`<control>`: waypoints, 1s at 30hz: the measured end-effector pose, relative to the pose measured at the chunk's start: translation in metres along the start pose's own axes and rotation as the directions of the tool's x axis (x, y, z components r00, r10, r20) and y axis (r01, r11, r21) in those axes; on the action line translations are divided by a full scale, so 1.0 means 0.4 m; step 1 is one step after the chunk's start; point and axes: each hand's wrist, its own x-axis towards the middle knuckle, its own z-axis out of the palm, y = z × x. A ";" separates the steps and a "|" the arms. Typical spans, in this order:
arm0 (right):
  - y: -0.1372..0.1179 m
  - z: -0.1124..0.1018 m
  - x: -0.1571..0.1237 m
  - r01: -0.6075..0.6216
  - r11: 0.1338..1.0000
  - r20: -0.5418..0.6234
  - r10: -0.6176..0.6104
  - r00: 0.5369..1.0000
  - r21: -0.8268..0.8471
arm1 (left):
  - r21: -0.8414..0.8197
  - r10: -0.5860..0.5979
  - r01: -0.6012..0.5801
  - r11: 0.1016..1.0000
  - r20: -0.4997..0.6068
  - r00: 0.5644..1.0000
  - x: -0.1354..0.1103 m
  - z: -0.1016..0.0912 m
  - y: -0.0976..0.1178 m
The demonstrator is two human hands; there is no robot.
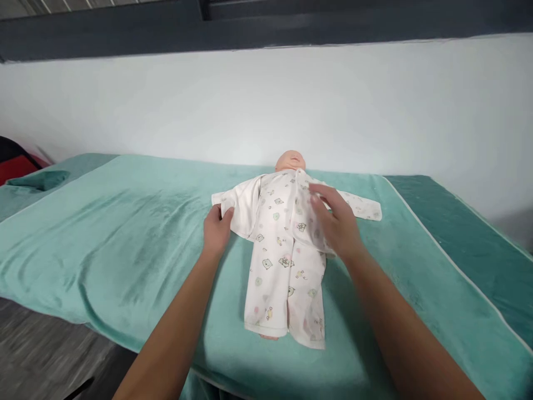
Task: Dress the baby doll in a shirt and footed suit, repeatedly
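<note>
A baby doll (290, 160) lies on its back, head toward the wall, dressed in a white baby top (277, 203) and matching trousers (270, 278) printed with small animals. The sleeves stretch out to both sides. On the left, the top's front flap is turned outward, plain side up, and my left hand (218, 229) pinches its edge near the sleeve. Over the right front of the top is my right hand (337, 219), slightly blurred, its fingers apart and seemingly holding nothing. A bit of the doll's foot (268, 337) shows below one trouser leg; its hands are hidden.
A green plush cover (137, 233) with soft folds lies under the doll. A darker green strip (470, 233) runs along the right. Behind stands a white wall (250, 105); a red and black object (19, 161) sits at the far left.
</note>
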 end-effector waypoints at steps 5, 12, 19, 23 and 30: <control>0.049 0.089 0.088 -0.087 0.993 0.140 0.097 0.985 -0.080 | -0.236 0.006 0.020 0.972 0.107 0.994 -0.021 0.010 0.020; 0.057 0.084 0.047 -0.090 0.994 0.187 0.100 0.977 -0.061 | -0.141 0.216 -0.215 0.966 -0.013 0.976 -0.038 0.048 0.152; 0.061 0.080 0.041 -0.127 0.984 0.091 0.116 0.989 0.125 | 0.018 0.827 -0.926 0.378 0.443 0.346 -0.114 0.086 0.243; 0.040 0.085 0.064 -0.165 0.978 -0.044 0.172 0.984 0.129 | -0.072 0.847 -0.884 0.462 0.332 0.416 -0.146 0.080 0.200; 0.014 0.108 0.167 -0.184 0.973 0.004 0.187 0.982 -0.140 | 0.055 0.688 -0.699 0.713 0.141 0.712 -0.137 0.059 0.163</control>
